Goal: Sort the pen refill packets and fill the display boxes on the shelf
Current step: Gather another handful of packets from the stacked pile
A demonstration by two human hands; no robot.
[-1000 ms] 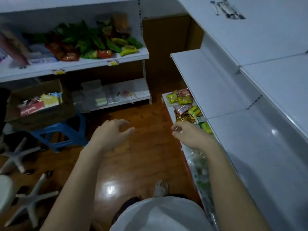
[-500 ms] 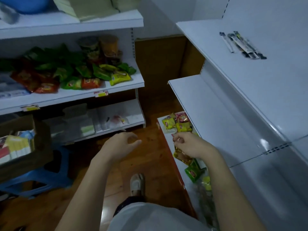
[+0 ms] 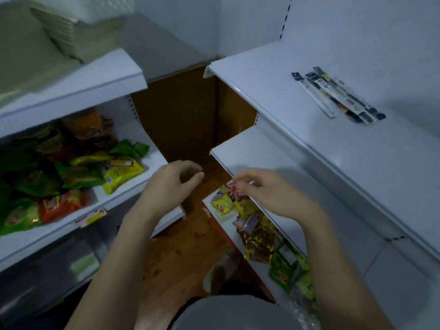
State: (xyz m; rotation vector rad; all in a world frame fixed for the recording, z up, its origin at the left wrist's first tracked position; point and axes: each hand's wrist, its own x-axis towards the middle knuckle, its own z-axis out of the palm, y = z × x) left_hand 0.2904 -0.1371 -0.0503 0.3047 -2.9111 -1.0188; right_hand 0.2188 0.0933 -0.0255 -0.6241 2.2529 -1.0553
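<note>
Several long, narrow pen refill packets (image 3: 338, 96) lie side by side on the upper white shelf (image 3: 269, 91) at the right, well above and beyond both hands. My left hand (image 3: 171, 186) hovers in mid-air over the aisle with loosely curled fingers and holds nothing. My right hand (image 3: 271, 194) is at the front edge of the middle right shelf (image 3: 259, 151), fingers curled with the thumb near the fingertips. Whether it pinches something small is unclear. No display box shows in this view.
Yellow, red and gold snack packets (image 3: 240, 208) crowd the low right shelf under my right hand. Green and orange snack bags (image 3: 78, 175) fill the left shelf. Pale stacked trays (image 3: 78, 32) sit on the shelf above. The wooden floor (image 3: 181, 246) forms a narrow aisle.
The view has tilted upward, bringing the refill packets lower and nearer in the frame. Both hands have risen from the low shelf to the middle shelf's height.
</note>
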